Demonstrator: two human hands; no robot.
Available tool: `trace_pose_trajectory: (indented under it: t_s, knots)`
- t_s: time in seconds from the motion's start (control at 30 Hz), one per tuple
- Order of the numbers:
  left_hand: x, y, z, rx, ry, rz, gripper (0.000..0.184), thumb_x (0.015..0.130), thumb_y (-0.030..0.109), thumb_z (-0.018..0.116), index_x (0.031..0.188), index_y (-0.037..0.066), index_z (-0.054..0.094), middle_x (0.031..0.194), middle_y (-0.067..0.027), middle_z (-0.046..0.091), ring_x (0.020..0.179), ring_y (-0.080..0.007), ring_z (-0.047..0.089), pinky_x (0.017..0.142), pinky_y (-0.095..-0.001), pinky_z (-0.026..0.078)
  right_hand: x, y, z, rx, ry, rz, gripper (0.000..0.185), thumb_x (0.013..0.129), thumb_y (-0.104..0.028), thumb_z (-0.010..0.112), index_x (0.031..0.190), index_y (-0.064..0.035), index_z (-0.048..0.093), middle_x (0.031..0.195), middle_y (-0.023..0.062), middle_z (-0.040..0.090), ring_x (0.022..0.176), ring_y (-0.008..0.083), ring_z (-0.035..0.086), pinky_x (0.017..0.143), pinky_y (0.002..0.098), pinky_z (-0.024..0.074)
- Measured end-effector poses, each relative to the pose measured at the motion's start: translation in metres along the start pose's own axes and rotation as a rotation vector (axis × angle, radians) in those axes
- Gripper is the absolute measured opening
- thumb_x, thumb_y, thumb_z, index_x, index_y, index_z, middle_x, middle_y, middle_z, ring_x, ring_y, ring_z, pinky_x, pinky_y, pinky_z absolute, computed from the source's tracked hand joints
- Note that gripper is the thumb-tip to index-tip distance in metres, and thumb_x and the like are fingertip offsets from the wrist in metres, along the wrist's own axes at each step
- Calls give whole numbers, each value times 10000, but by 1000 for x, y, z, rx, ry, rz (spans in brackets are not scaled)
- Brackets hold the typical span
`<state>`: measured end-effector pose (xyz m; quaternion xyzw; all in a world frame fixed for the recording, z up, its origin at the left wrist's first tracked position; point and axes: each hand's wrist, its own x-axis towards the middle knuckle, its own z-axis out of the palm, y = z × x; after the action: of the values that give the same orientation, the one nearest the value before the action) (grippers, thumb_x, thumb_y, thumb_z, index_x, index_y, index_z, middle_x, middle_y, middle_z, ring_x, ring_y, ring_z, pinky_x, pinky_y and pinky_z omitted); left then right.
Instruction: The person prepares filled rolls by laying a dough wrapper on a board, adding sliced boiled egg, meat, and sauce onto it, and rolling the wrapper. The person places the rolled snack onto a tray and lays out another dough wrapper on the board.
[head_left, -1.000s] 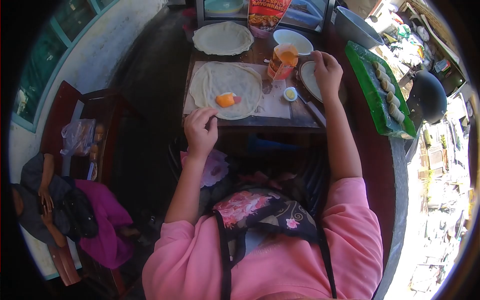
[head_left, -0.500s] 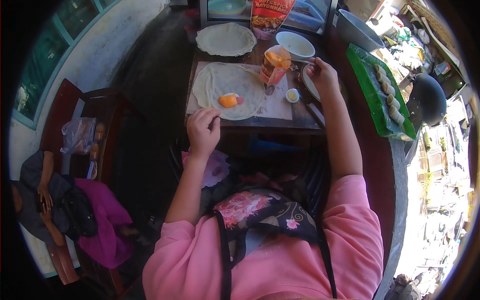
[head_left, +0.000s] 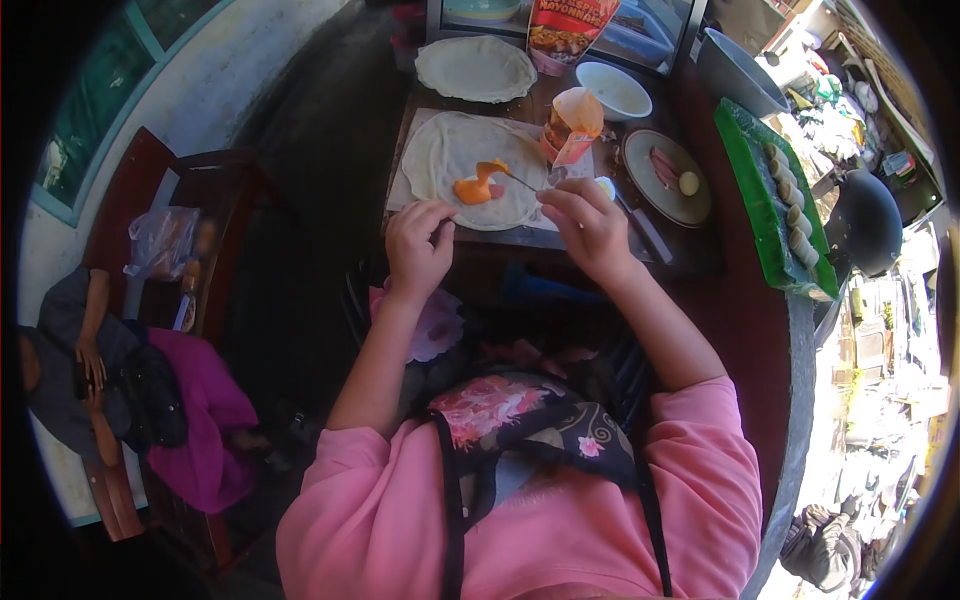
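My right hand (head_left: 590,225) pinches the handle of a spoon (head_left: 520,180), its bowl over the filling on a thin round wrapper (head_left: 425,160). Orange sauce (head_left: 468,190) lies there with a bit of pink meat (head_left: 496,191). At the wrapper's near left edge is my left hand (head_left: 422,245), fingers bent and thumb apart; it appears to hold nothing. An opened packet of orange sauce (head_left: 572,125) stands at the wrapper's right. My right hand partly hides a piece of boiled egg (head_left: 605,187). Beside it lies a knife (head_left: 650,235).
Stacked wrappers (head_left: 475,70), a white bowl (head_left: 614,92) and a red mayonnaise pouch (head_left: 568,30) are at the back. A plate (head_left: 640,150) holds meat and egg. Rolled pieces line a green tray (head_left: 760,225) on the right ledge. Someone in purple clothing (head_left: 200,420) sits left.
My right hand has come from beside the sauce packet toward the wrapper, bringing the spoon over the filling. My left hand stays near the wrapper's edge. The view has shifted slightly.
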<state>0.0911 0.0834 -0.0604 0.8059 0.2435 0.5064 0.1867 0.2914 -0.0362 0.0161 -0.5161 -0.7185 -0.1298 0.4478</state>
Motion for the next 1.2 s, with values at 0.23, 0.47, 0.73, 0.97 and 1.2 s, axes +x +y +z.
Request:
trace_pose_trajectory:
  t_s: [0.23, 0.47, 0.73, 0.97, 1.2]
  knots:
    - [-1, 0, -1, 42, -46, -33, 165, 738, 4, 639, 896, 39, 667, 937, -98, 675, 904, -285, 628, 802, -368, 478, 1, 7, -13, 45, -26, 137, 112, 813, -36, 669, 923, -24, 652, 870, 105, 606, 732, 259, 625, 625, 335, 498]
    - [2, 2, -3, 113, -115, 16, 199, 761, 31, 629, 949, 64, 687, 997, -76, 681, 948, -269, 607, 821, -373, 464, 8, 11, -22, 289, 107, 369, 123, 904, -67, 595, 942, 41, 640, 861, 104, 606, 642, 162, 643, 604, 245, 495]
    - [8, 0, -4, 68, -190, 31, 173, 751, 27, 643, 913, 61, 694, 903, -65, 663, 915, -275, 589, 806, -379, 462, 34, 36, -45, 0, 410, 413, 239, 967, -164, 533, 923, 35, 658, 890, 77, 606, 699, 117, 620, 602, 230, 506]
    - [21, 7, -8, 239, -330, 140, 75, 718, 56, 661, 784, 78, 632, 820, -34, 595, 894, -247, 562, 779, -388, 416, 50, 66, -21, -461, 331, 150, 229, 788, -176, 707, 970, -43, 666, 931, 115, 609, 848, 302, 578, 766, 422, 463]
    - [24, 16, -13, 86, -191, 183, 70, 742, 69, 661, 794, 85, 617, 878, -23, 611, 937, -237, 565, 820, -383, 397, -6, -4, 47, -87, -176, 132, 253, 668, -178, 770, 880, -96, 660, 929, 46, 597, 904, 257, 561, 775, 365, 433]
